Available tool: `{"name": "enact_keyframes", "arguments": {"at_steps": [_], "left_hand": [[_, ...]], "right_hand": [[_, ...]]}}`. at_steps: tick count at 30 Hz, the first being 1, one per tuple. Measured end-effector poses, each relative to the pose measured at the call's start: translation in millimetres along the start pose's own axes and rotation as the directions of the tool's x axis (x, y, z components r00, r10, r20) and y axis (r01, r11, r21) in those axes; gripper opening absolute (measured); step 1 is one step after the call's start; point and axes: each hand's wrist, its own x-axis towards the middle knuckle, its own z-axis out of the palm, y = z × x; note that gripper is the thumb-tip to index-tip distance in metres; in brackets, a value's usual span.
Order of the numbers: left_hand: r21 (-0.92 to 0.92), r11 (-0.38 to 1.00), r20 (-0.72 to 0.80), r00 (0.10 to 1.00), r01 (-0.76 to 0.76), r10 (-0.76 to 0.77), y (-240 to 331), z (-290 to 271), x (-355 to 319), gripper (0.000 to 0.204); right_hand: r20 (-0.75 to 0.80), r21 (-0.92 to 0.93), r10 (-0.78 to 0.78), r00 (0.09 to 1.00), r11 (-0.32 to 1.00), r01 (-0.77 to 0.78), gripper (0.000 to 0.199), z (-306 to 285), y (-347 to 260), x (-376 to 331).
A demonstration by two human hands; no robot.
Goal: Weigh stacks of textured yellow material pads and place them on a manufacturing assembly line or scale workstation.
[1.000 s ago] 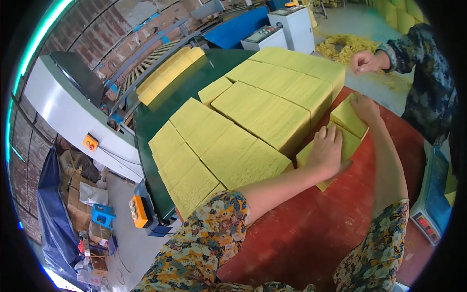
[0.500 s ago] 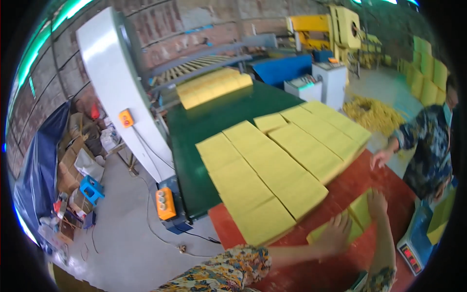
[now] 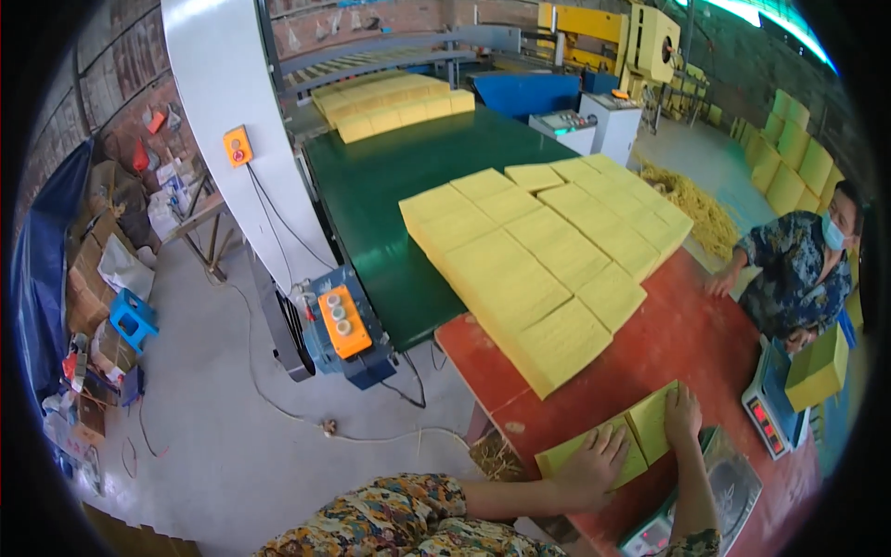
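Note:
Two yellow paper stacks lie side by side at the near edge of the red table (image 3: 520,418), with a thin gap between them. My left hand (image 3: 592,466) rests on top of the left paper stack (image 3: 557,452), its fingers stretched out flat. At the right end, my right hand (image 3: 683,416) is closed around the edge of the right paper stack (image 3: 648,425). Beyond my hands, a large block of yellow paper stacks (image 3: 529,251) in rows spans the red table and the green conveyor belt (image 3: 380,218).
A co-worker (image 3: 798,269) stands at right by a blue scale (image 3: 768,399) bearing a yellow stack. Another scale (image 3: 733,483) sits beside my right forearm. An orange button box (image 3: 343,320) stands at the belt's corner; a cable (image 3: 251,371) crosses the floor. More yellow stacks (image 3: 390,102) lie on the far belt.
My hands and the two paper stacks under them sit closer to the table's near edge. The view has shifted, and the scale by my right forearm shows more fully.

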Motion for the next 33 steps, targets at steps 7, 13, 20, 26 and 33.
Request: {"name": "enact_keyframes", "arguments": {"at_steps": [7,13,20,26,33], "left_hand": [[0.185,0.978,0.112,0.991,-0.097,0.077,9.5,-7.8,-39.4,0.086],[0.155,0.985,0.066,0.996,-0.074,0.064,6.1,-10.9,-37.5,0.089],[0.266,0.944,0.134,0.977,-0.194,0.163,27.6,-7.7,-43.7,0.086],[0.278,0.934,0.070,0.974,-0.226,0.215,34.3,-14.2,-85.7,0.087],[0.004,1.000,-0.127,0.992,0.024,-0.024,6.0,-29.8,-122.4,0.076]], "right_hand": [[-0.090,0.016,0.064,0.994,0.998,-0.063,0.051,3.5,13.3,-58.6],[-0.616,0.199,-0.055,0.786,0.954,0.223,0.057,-45.7,-70.1,-138.1],[0.363,0.931,0.167,0.917,-0.012,-0.366,0.026,42.3,-81.7,-361.2],[0.344,0.568,-0.212,0.915,-0.728,-0.383,0.055,131.8,-112.8,-341.5],[0.396,0.899,-0.318,0.862,-0.056,-0.434,0.056,25.1,-95.1,-352.0]]}}
